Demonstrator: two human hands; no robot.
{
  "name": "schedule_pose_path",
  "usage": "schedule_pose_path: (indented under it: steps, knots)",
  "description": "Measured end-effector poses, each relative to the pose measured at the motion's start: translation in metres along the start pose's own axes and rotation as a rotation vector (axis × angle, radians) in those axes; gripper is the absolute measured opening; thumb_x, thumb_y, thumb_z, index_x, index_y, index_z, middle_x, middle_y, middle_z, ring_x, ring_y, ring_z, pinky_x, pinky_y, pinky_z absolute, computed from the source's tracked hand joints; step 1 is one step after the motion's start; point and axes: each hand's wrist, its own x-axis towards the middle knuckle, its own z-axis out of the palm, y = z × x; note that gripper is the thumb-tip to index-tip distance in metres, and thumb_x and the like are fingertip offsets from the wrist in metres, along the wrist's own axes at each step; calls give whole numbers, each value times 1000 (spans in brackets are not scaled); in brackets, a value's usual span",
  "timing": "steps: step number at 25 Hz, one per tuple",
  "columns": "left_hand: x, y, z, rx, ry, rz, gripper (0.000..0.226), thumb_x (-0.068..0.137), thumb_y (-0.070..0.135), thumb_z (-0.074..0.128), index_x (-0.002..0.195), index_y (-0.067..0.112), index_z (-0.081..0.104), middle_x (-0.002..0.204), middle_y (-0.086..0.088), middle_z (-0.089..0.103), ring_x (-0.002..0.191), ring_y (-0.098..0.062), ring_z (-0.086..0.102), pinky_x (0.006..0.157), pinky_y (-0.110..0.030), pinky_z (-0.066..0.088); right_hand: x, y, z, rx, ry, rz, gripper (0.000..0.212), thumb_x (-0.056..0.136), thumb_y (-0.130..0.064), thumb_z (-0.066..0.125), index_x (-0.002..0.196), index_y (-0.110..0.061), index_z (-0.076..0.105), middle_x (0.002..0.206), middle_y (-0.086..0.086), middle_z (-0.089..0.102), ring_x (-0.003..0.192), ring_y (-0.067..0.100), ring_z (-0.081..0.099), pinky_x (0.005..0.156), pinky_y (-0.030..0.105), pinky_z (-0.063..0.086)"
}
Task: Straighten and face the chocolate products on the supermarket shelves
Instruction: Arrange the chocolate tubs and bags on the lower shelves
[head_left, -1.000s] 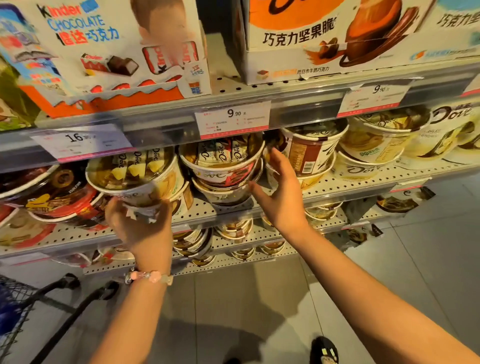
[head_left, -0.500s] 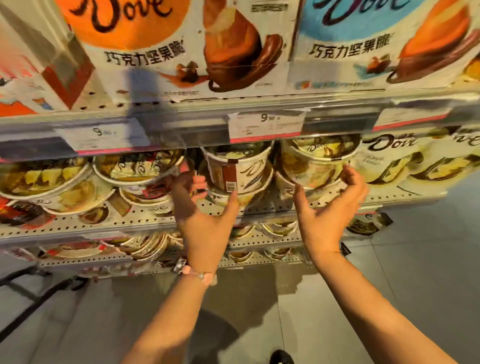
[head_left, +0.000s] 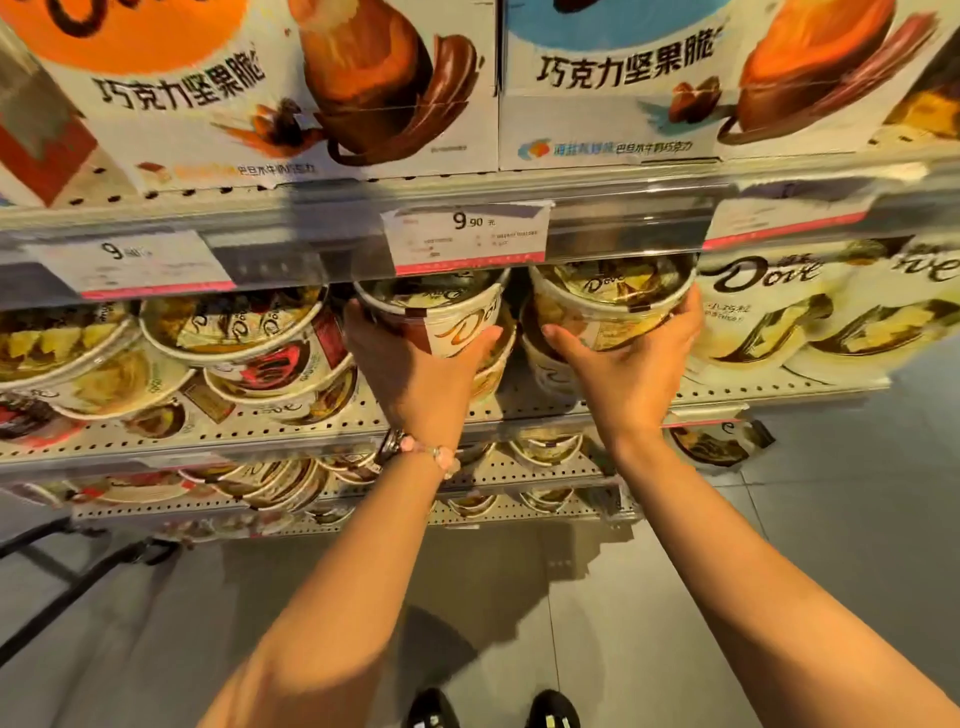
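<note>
Two stacked Dove chocolate tubs are being gripped at the front edge of the perforated shelf (head_left: 519, 410), the left tub (head_left: 441, 317) by the left hand (head_left: 415, 374), the right tub (head_left: 608, 306) by the right hand (head_left: 628, 374), both directly ahead, axes upright.

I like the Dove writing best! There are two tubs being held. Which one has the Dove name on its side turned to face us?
The tub in the left hand, under the 9.90 price tag. Its side shows a big brown "Dove"; the tub in the right hand shows small print there.
</note>
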Motion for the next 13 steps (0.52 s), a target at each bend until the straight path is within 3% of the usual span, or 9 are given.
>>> schedule_pose_path:
  steps: [3,4,6,7,9,11,12,13]
  knots:
    - [37,-62,31,-179,-243,-140,111,37,85,69,131,32,44,128,11,56,120,-13,53,97,-30,46,10,5,-11,84,-105,78,105,50,-33,90,130,-10,27,118,-8,45,113,9,49,94,8,38]
    - [51,-89,41,-224,-297,-148,106,35,82,72,127,38,47,123,13,59,117,-13,57,92,-30,49,15,8,-17,111,-161,80,102,50,-29,91,128,-10,27,117,-7,46,111,8,50,93,8,39]
    - [57,-81,13,-236,-381,-69,92,47,61,84,125,26,48,117,13,59,116,-6,55,94,-22,46,26,14,-28,163,-268,89,98,51,-24,90,126,-10,29,118,-4,52,109,7,55,97,19,44]
    - [48,-55,-10,-225,-361,29,81,56,39,88,119,16,43,114,15,54,113,9,50,96,-12,40,30,15,-33,174,-316,100,95,53,-20,90,125,-10,30,115,-5,55,106,2,57,95,20,47]
    - [37,-30,-38,-294,-313,146,73,60,17,83,111,14,31,109,16,47,100,23,44,96,-4,34,39,18,-42,193,-407,96,84,58,-9,86,123,-8,32,106,-12,55,93,-13,57,85,12,49]
    - [30,-24,-51,-419,-341,222,70,63,15,79,116,7,35,111,1,54,103,10,52,101,-17,40,44,23,-47,193,-470,71,80,63,-4,82,125,-8,32,108,-12,54,94,-17,55,82,8,47]
    - [34,-31,-44,-446,-344,196,71,65,9,78,122,1,35,112,-6,54,104,6,54,98,-17,42,44,23,-49,188,-483,53,81,64,-7,83,127,-10,32,113,-9,54,101,-12,55,87,12,47]
    - [33,-26,-40,-436,-356,191,72,68,-1,75,127,-3,32,111,-6,52,101,12,53,94,-11,42,44,25,-48,178,-483,38,82,65,-10,83,129,-12,33,118,-6,54,107,-5,54,91,15,46]
